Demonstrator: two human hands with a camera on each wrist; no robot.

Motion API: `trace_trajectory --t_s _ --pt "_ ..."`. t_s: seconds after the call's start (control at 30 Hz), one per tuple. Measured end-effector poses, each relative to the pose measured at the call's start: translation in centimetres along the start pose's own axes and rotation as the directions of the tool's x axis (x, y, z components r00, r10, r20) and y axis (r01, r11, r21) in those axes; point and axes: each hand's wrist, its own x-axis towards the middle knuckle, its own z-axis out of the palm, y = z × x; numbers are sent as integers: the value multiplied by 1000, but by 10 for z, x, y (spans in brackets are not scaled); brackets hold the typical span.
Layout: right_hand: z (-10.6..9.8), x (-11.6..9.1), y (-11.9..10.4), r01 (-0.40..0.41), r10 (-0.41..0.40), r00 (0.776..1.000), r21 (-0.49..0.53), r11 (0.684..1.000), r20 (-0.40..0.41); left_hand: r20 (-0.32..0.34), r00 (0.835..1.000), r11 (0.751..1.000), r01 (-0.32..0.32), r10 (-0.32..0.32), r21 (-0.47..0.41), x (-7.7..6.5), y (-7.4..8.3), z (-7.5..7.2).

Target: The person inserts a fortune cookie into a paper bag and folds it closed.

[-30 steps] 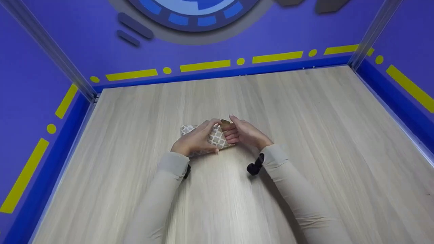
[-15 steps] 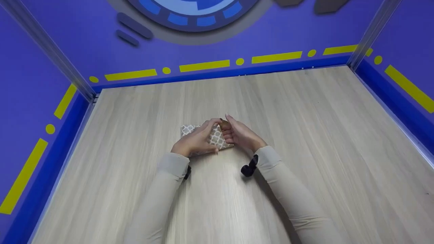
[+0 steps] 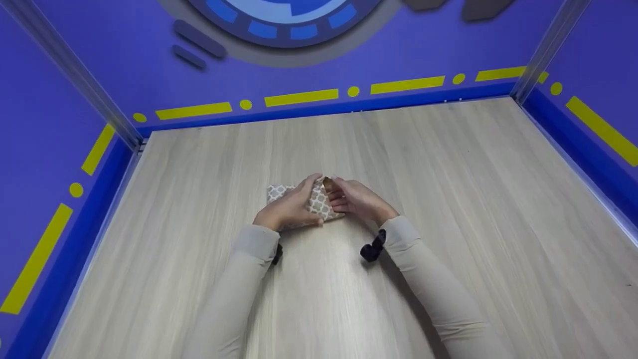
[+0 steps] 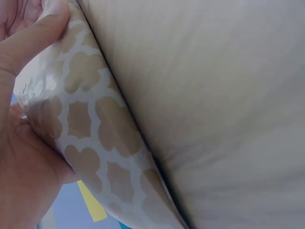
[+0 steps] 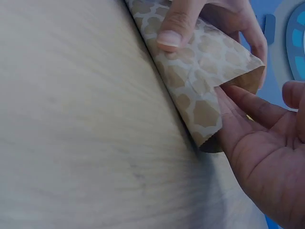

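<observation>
A paper bag [image 3: 319,205] with a white-and-tan lattice print lies on its side on the table, its brown inside visible at the mouth, which faces right. My left hand [image 3: 289,205] grips the bag across its middle, thumb on the near side and fingers over the far side. In the right wrist view the left thumb [image 5: 177,26] presses on the printed paper [image 5: 186,76]. The fingers of my right hand [image 3: 368,202] reach into the bag's mouth, fairly straight; their tips are hidden inside. The right thumb [image 5: 293,95] stands apart from the paper.
The pale wood-grain table [image 3: 423,164] spreads around both hands. Blue-purple panels with yellow dashes [image 3: 301,97] rise at the back and both sides. A black wrist camera [image 3: 371,251] sits under the right wrist.
The right hand moved slightly left towards the bag, then back a little to the right, its thumb lowering towards the bag's mouth. The left hand keeps its grip on the bag.
</observation>
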Motion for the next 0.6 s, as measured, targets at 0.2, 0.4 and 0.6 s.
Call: trace_trajectory --t_s 0.2,0.4,0.6 --pt "-11 -5 -3 66 -67 995 9 998 74 3 1000 1000 -5 5 -2 0 1 0" --pt "-21 -12 -5 147 -145 983 -17 989 112 11 1000 1000 -4 4 0 0 2 0" --pt "-29 -23 -4 239 -222 971 -283 929 92 8 1000 1000 -1 1 16 0 3 0"
